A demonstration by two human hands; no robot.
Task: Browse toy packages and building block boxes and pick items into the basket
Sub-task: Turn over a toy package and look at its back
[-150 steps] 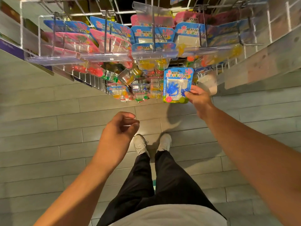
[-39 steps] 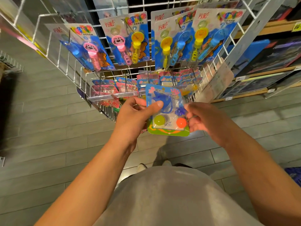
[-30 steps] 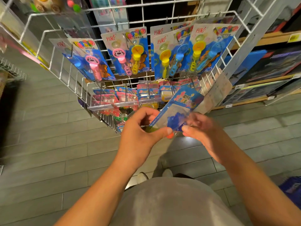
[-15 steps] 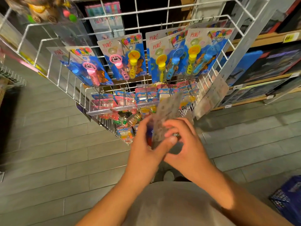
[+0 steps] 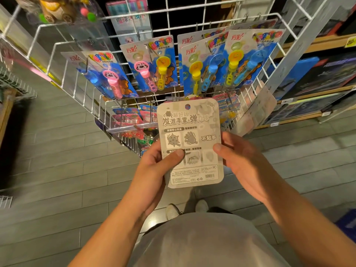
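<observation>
Grey plank flooring (image 5: 57,170) and a white wire display rack (image 5: 81,78) hung with bubble-wand cards (image 5: 152,68) frame the scene. We hold the toy package (image 5: 190,141) upright in front of the rack, its grey printed back turned toward us — a posture we judge suited to reading the text before choosing. Our left hand (image 5: 154,168) has its grip closed on the lower left edge, thumb pressed across the card; our right hand (image 5: 242,160) pinches the right edge likewise. The top edge with its hang hole is free. Open floor lies below and to the left, while shelves (image 5: 317,74) crowd the right — a blue corner (image 5: 346,220) low on the right may be the basket, though we cannot tell.
</observation>
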